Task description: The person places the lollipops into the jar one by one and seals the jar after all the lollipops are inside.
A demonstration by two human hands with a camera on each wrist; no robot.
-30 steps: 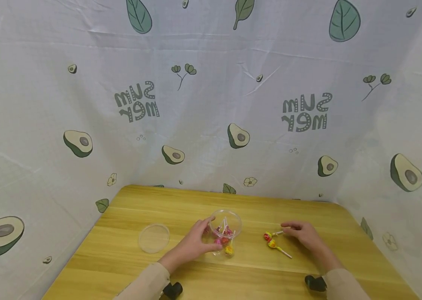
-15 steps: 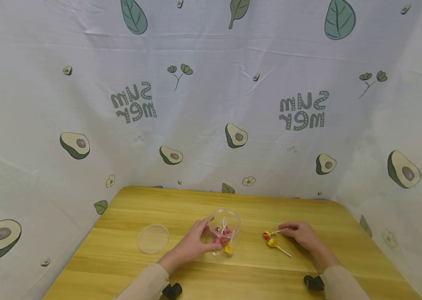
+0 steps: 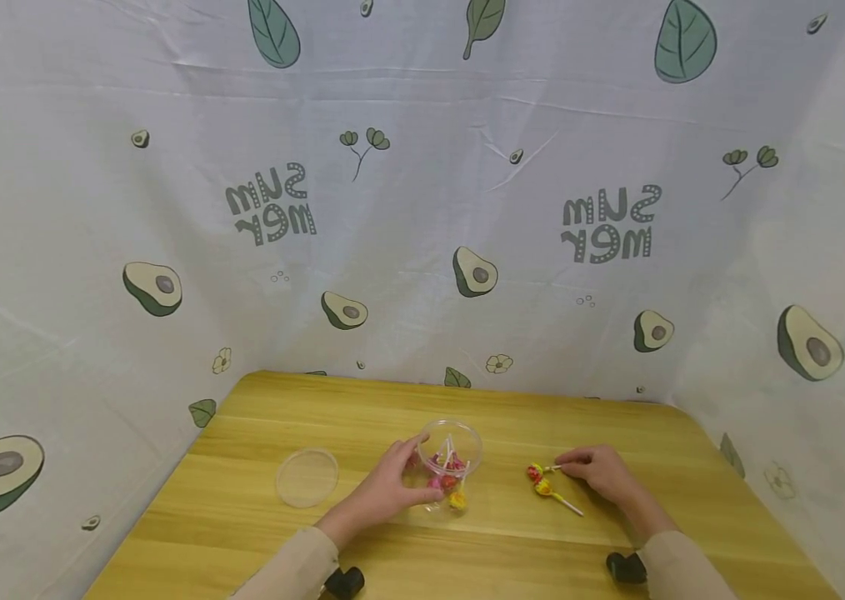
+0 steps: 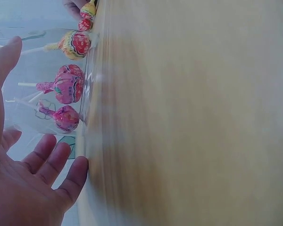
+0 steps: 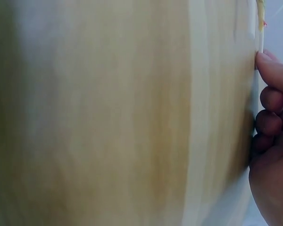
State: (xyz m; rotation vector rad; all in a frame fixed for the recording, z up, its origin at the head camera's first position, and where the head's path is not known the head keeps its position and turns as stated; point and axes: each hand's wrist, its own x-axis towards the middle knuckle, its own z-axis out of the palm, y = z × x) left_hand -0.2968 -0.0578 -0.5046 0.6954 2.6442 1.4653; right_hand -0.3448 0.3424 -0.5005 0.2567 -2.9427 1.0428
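Since the earlier frame the right hand [image 3: 602, 475] has slid slightly leftward along a stick toward its candy, while the left hand [image 3: 385, 485] stays at the jar. Farthest left, a clear disc [image 3: 307, 478], seemingly a lid, lies flat on the table [image 3: 362, 408]. Next, the left hand curves widely round the upright clear jar [image 3: 480, 452], thumb in front, fingers spread behind; whether every fingertip touches, I cannot tell. Several lollipops [image 4: 68, 87] sit inside. Right of it lie the nearer lollipop [image 3: 544, 488] and the farther lollipop [image 3: 534, 472], the latter's stick pinched between right thumb and forefinger. The step looks like taking hold of that one; lifting it calls for a firm pinch clear of its neighbour.
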